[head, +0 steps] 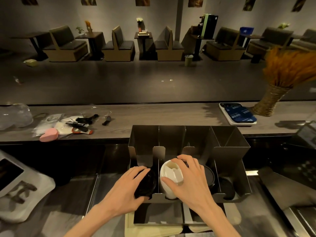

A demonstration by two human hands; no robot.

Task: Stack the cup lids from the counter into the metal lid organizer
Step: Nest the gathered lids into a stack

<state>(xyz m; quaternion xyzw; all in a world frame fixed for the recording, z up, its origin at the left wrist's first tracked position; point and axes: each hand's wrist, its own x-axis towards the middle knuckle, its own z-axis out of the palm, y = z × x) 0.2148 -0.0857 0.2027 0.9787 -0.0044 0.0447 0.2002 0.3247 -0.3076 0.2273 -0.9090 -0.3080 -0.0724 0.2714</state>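
- White cup lids (171,177) stand on edge in the metal lid organizer's (229,152) second slot from the left, the right hand (185,179) grasping them with thumb and curled fingers.
- Left hand (132,183) grips black lids (147,184) in the leftmost slot; more black lids lie right.
- The writing on the phone (238,113) is too blurred to read.
- Wood-grain counter (153,115); dim café booths behind.

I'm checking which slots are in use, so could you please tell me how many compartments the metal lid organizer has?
4 side by side in the metal lid organizer: leftmost holds black lids, second white lids, third a black lid stack, and rightmost something dark; some contents may be hidden.
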